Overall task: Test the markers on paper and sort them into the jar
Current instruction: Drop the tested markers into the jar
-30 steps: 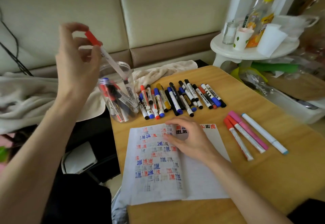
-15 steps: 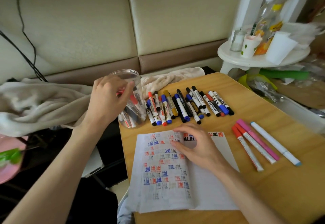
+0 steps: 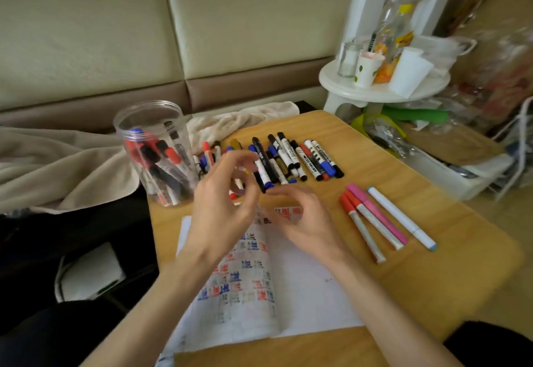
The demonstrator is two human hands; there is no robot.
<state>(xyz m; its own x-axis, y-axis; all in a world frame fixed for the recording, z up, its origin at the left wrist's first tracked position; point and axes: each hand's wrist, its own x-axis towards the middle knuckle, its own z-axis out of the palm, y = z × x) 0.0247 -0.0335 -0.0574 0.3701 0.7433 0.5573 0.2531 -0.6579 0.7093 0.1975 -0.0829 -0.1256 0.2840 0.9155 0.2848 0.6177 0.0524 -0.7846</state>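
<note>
While both hands hang close together above the near end of the marker row, the left hand (image 3: 222,208) is motion-blurred, its fingers loosely curved with thumb and forefinger apart; I cannot tell whether they touch a marker beneath. The right hand (image 3: 308,222) hovers over the top edge of the white sheet of paper covered in red, blue and black test scribbles (image 3: 302,294), its fingers bent in a relaxed arc and holding nothing.

The tall clear plastic jar (image 3: 155,147) stands upright at the far left corner of the light wooden table (image 3: 432,280), with red, blue and black capped markers leaning inside it. Just beside it to the right, a row of loose thick markers with black, blue and red caps (image 3: 300,159) lies side by side on the table. Four slim pens, two red, one pink and one white (image 3: 380,219), lie together to the right of the paper. A beige blanket (image 3: 57,170) is bunched behind the jar.
</note>
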